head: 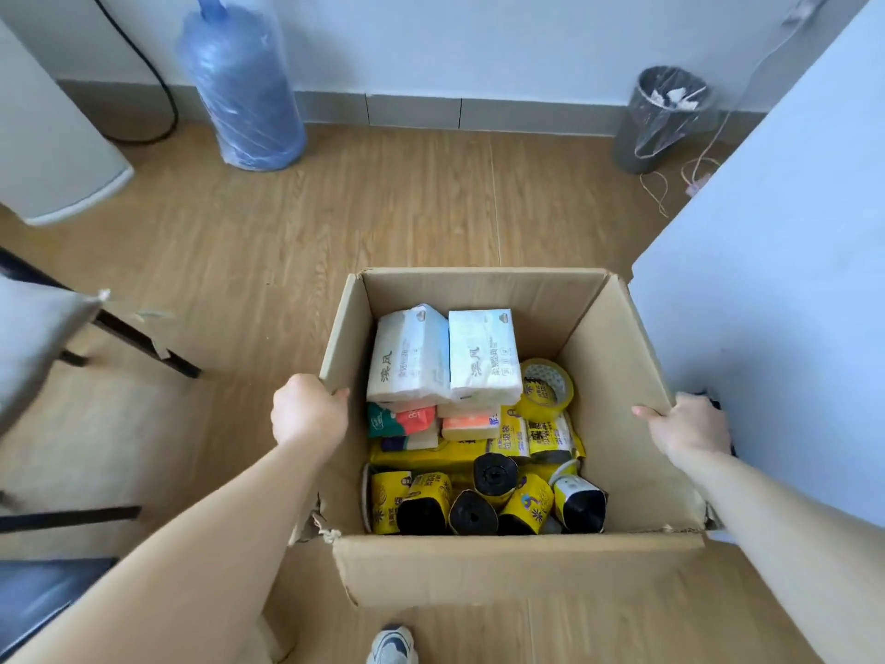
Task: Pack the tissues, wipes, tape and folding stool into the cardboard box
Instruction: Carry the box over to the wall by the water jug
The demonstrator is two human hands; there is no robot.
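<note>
Both hands clamped on cardboard box [479, 563] rims: left hand [309, 409], right hand [687, 426].

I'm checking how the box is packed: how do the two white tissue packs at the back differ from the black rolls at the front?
The white tissue packs are flat, rectangular, white with printed characters, and sit side by side on top of other packs. The black rolls are cylinders, black with yellow labels, jumbled lower down with several ends facing up. Both groups lie inside the cardboard box.
</note>
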